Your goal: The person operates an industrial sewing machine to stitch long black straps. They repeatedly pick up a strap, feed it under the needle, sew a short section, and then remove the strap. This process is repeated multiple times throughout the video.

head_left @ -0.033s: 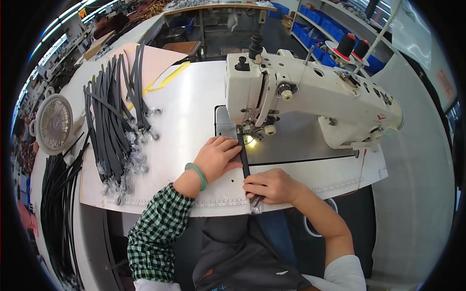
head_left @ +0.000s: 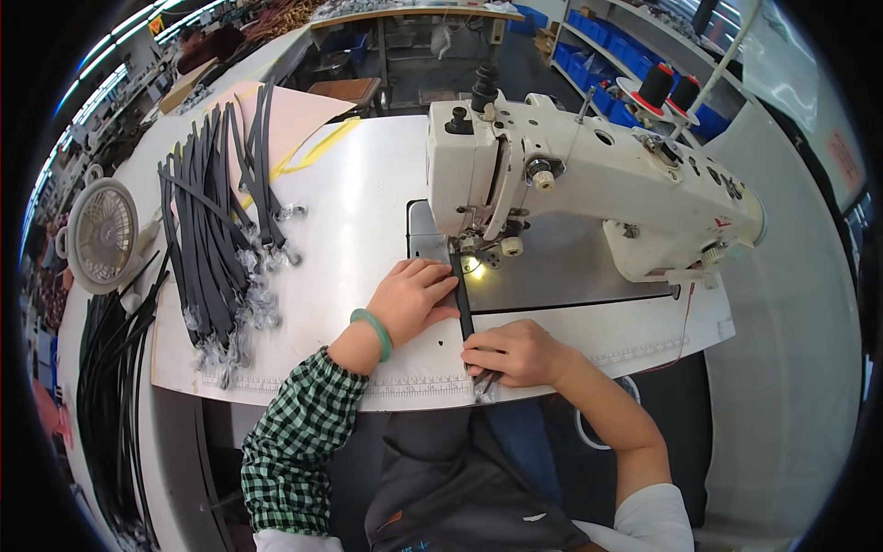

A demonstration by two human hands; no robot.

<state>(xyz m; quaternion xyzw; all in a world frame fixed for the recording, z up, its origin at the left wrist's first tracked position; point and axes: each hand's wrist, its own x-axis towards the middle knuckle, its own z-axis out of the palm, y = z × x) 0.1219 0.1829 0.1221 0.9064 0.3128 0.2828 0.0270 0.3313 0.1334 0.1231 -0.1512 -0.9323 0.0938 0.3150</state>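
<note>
A narrow black strap (head_left: pixel 462 299) runs from under the needle area of a white sewing machine (head_left: pixel 543 156) toward the table's front edge. My left hand (head_left: pixel 411 296), with a green bangle at the wrist, lies flat with fingers stretched out, its fingertips and thumb touching the strap's left side. Nearer the front edge, my right hand (head_left: pixel 517 353) is closed on the strap, fingers curled over it. A clear-wrapped end piece (head_left: pixel 485 390) pokes out below that hand. The machine's small lamp lights the spot just right of the strap; the needle itself is hard to make out.
Left on the white table (head_left: pixel 368 198) lies a pile of black straps (head_left: pixel 207 239) with clear-wrapped ends. More black strips (head_left: pixel 106 386) hang farther left, below a round white fan-like object (head_left: pixel 101 235). Thread spools (head_left: pixel 655 87) stand behind the machine, near blue bins (head_left: pixel 589 69).
</note>
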